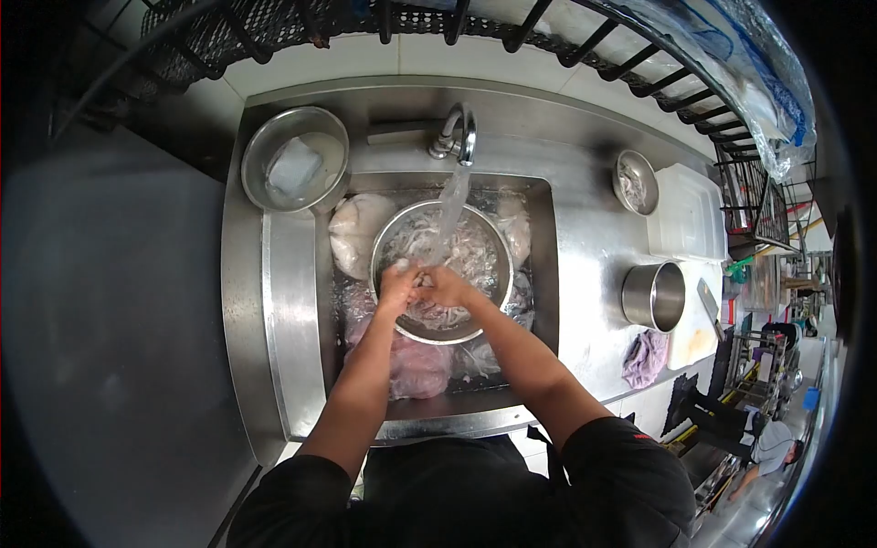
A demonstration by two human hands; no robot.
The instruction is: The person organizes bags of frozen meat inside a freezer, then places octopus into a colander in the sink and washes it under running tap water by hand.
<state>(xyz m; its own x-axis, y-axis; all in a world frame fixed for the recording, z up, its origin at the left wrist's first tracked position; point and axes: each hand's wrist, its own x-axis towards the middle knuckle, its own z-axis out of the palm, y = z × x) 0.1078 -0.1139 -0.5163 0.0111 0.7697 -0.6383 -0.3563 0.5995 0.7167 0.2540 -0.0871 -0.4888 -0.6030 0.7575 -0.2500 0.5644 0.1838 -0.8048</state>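
Observation:
Both of my hands are together at the front left of a round steel bowl (508, 265) standing in the sink. Many small, pale, wet pieces (470, 256), which I cannot name, fill the bowl along with water. My left hand (397, 286) has its fingers curled, with something whitish at the fingertips. Touching it, my right hand (445, 287) bends its fingers inward; whatever lies between the hands is mostly hidden. From the curved tap (470, 137), a stream of water (451, 203) falls into the bowl just beyond my hands.
Around the bowl, the sink (545, 310) holds pale lumps (358, 233) and a pinkish bag (422, 367). A steel basin (251, 164) stands left. On the right are a small bowl (652, 190), plastic tub (685, 215), pot (639, 300), purple cloth (647, 358) and knife (707, 301). A wire rack (457, 23) hangs above.

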